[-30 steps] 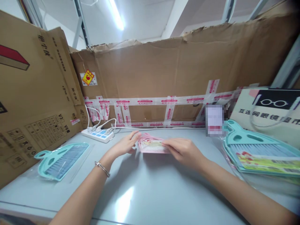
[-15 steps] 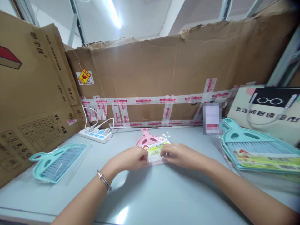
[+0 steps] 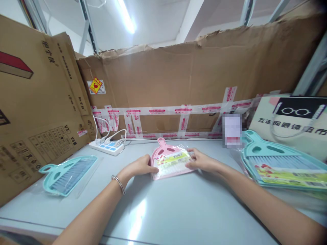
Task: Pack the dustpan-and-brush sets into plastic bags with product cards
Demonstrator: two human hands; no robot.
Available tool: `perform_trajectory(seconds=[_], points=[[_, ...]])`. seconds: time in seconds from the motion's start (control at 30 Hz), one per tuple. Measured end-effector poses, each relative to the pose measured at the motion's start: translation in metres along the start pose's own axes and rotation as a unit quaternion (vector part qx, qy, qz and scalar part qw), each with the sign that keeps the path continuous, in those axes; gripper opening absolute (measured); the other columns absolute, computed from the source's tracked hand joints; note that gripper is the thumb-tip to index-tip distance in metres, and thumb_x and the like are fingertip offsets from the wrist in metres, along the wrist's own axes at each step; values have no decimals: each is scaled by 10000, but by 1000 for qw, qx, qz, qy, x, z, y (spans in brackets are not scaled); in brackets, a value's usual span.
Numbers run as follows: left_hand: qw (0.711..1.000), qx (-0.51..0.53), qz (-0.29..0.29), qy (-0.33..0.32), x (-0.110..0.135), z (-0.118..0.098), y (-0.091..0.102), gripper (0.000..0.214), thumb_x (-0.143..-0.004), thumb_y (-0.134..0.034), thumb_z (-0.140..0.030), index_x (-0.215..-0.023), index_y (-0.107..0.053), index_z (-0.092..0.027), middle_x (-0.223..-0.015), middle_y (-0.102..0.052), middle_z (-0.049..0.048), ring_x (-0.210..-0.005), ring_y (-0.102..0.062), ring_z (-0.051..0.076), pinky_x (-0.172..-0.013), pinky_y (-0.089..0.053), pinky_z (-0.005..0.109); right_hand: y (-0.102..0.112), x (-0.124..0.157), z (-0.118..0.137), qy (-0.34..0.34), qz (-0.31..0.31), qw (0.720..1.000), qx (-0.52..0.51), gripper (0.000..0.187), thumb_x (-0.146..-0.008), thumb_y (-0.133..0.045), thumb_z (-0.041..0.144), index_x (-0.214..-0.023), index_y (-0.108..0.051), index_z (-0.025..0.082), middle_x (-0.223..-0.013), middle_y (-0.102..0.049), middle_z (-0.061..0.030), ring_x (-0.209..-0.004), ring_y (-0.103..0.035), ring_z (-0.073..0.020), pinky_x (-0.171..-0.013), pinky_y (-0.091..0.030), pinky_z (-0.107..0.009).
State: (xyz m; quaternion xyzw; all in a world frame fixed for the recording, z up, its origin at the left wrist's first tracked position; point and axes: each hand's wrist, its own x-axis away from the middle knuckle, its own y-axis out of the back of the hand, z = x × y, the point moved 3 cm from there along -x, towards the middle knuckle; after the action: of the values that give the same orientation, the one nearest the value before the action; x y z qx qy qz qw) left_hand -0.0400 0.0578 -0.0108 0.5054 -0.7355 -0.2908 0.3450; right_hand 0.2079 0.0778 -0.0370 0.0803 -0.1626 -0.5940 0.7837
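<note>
A pink dustpan set (image 3: pixel 163 153) in a clear plastic bag, with a yellow-green label across it, lies in the middle of the table, its handle pointing away from me. My left hand (image 3: pixel 141 166) grips its left edge, the thumb on top of the bag. On the opposite edge, my right hand (image 3: pixel 200 160) has its thumb and fingers closed round the bag's right side. Both sets of fingertips are partly hidden beneath the package.
A bagged turquoise dustpan and brush (image 3: pixel 68 175) lies at left. More bagged turquoise dustpans (image 3: pixel 281 163) are piled at right before a paper bag (image 3: pixel 288 117). A power strip (image 3: pixel 107 147) with cables sits behind. Cardboard boxes (image 3: pixel 158 81) wall the grey table (image 3: pixel 178 211).
My hands have moved apart, from over the front of the pink dustpan package to its left and right edges. More of its label and bristles now shows. The view has shifted slightly.
</note>
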Motion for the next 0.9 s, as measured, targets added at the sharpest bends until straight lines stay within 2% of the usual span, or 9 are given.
perform_trajectory(seconds=[0.1, 0.17, 0.4, 0.57, 0.63, 0.7, 0.77, 0.83, 0.9], points=[[987, 158, -30, -25, -9, 2, 0, 415, -610, -649, -277, -929, -404, -171, -929, -583, 45, -849, -569, 187, -666, -442, 267, -8, 0, 7, 74, 35, 987, -136, 623, -505, -722, 195, -1074, -471, 164, -965, -654, -66, -909, -610, -210, -824, -460, -333], [974, 212, -50, -64, -11, 1, 2, 442, -612, -647, -225, -953, -369, -178, -948, -581, 44, -866, -574, 181, -697, -455, 278, -10, 0, 11, 114, 62, 978, -162, 554, -501, -730, 197, -1012, -520, 170, -989, -661, -61, -949, -604, -209, -880, -439, -342], [966, 229, -56, -105, -10, -1, 5, 484, -602, -667, -181, -979, -365, -173, -1025, -573, 83, -951, -565, 219, -799, -454, 357, -8, 0, 13, 128, 65, 975, -168, 517, -503, -726, 180, -990, -552, 172, -989, -672, -59, -926, -620, -209, -888, -442, -362], [951, 288, 15, -111, -2, -8, 9, 684, -546, -760, -213, -1142, -425, -183, -1183, -549, 107, -1053, -535, 226, -859, -435, 337, -12, 5, 18, 129, 130, 972, -149, 529, -530, -715, 239, -1027, -560, 146, -1006, -659, -97, -906, -625, -224, -852, -467, -359], [937, 334, 28, -98, -1, -11, 9, 604, -582, -754, -299, -1119, -496, -197, -1114, -601, 76, -970, -577, 200, -771, -462, 290, -15, 7, 20, 125, 152, 972, -129, 613, -549, -702, 281, -1115, -517, 136, -1073, -626, -129, -942, -612, -247, -844, -473, -387], [928, 369, -11, -48, -3, -10, 8, 415, -638, -708, -376, -969, -570, -168, -853, -658, 41, -716, -607, 148, -575, -447, 233, -15, 8, 24, 146, 83, 983, -78, 712, -595, -669, 332, -1236, -418, 149, -1203, -541, -160, -1024, -571, -269, -871, -456, -429], [918, 388, -75, -15, -6, -7, 7, 309, -658, -683, -399, -788, -565, -146, -588, -584, -15, -465, -497, 80, -409, -329, 185, -10, 14, 34, 230, -79, 969, 32, 753, -658, -627, 381, -1317, -320, 182, -1350, -391, -165, -1170, -459, -284, -955, -381, -468], [910, 397, -117, -21, -10, -7, 5, 295, -663, -676, -396, -695, -521, -147, -472, -488, -56, -358, -367, 39, -346, -223, 168, -9, 27, 48, 349, -190, 902, 168, 677, -732, -578, 402, -1329, -318, 215, -1413, -306, -131, -1269, -334, -270, -1030, -281, -466], [906, 400, -134, -38, -13, -8, 3, 308, -679, -656, -409, -661, -484, -154, -442, -450, -69, -332, -315, 26, -328, -189, 164, -16, 34, 55, 420, -164, 852, 267, 481, -796, -527, 396, -1241, -446, 230, -1343, -427, -100, -1243, -369, -251, -1035, -265, -445]])
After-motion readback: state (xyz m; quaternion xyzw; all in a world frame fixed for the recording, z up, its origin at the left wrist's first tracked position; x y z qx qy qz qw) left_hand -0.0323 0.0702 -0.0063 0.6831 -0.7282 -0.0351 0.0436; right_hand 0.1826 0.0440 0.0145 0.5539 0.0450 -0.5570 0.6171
